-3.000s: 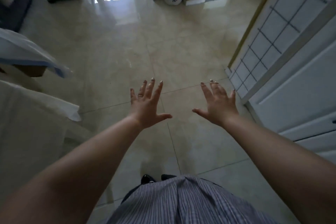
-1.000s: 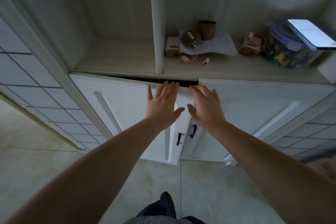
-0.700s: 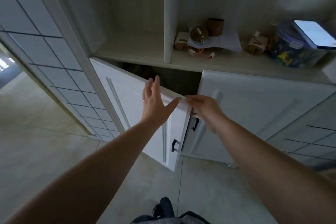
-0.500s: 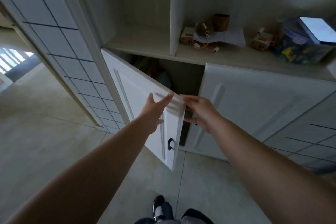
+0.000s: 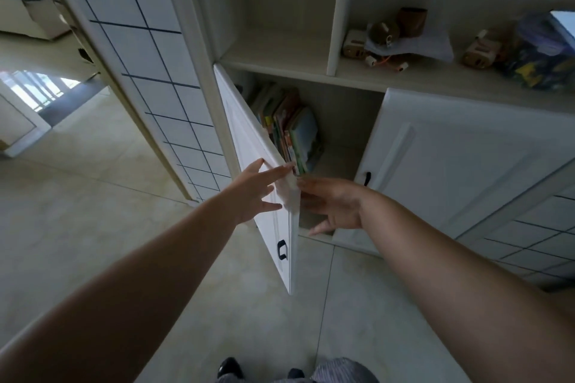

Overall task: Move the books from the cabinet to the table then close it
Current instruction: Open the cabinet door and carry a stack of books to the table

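The white cabinet's left door stands swung out toward me, edge-on, with a black handle low on it. Behind it a row of colourful books stands upright in the lower compartment, leaning left. My left hand lies flat on the door's outer face near its top corner, fingers spread. My right hand is on the inner side of that door edge, fingers apart, holding nothing. The right door stays closed.
On the open shelf above lie small wooden toys and paper and a plastic box with a phone on top. A tiled partition stands left of the cabinet. Pale tiled floor spreads left and below; my feet show at the bottom.
I turned from the room to the cabinet. Both hands pulled the left door from nearly closed to wide open, uncovering the books. The view shifted left.
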`<state>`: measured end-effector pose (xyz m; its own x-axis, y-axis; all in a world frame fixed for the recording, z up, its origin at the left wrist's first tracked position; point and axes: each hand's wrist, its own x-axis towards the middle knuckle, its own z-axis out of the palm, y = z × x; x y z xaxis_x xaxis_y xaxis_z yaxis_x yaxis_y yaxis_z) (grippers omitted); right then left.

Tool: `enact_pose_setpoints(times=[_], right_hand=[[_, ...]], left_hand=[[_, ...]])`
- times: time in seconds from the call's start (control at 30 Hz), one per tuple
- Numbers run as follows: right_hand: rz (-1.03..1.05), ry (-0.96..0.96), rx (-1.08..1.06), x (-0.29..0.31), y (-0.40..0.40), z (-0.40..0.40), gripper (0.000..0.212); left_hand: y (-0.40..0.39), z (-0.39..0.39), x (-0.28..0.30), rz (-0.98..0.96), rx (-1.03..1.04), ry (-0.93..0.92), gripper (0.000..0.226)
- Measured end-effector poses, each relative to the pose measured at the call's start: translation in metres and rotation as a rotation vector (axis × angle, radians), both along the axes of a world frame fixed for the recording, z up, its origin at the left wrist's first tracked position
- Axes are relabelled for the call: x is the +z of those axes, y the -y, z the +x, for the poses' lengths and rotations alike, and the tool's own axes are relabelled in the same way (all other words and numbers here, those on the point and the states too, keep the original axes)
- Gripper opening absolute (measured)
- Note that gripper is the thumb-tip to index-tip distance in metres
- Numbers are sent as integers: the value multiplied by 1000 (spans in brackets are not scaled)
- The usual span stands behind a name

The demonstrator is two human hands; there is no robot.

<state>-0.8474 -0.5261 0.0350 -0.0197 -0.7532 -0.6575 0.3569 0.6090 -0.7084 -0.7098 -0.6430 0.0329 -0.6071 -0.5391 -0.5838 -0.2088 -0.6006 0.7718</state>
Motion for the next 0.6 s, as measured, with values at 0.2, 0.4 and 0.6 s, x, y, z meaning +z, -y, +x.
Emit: enact_pose_setpoints(times=[0.2, 0.4, 0.6], right_hand=[[54, 131, 86, -16, 26, 63, 91], [-15, 216, 99, -29, 78, 150, 52], [-22, 222, 23, -34, 142, 219, 62]], left_hand=[[44, 69, -2, 59, -218, -9, 113], [99, 141, 6, -31, -398, 92, 49], [151, 198, 9, -121, -389, 183, 95]])
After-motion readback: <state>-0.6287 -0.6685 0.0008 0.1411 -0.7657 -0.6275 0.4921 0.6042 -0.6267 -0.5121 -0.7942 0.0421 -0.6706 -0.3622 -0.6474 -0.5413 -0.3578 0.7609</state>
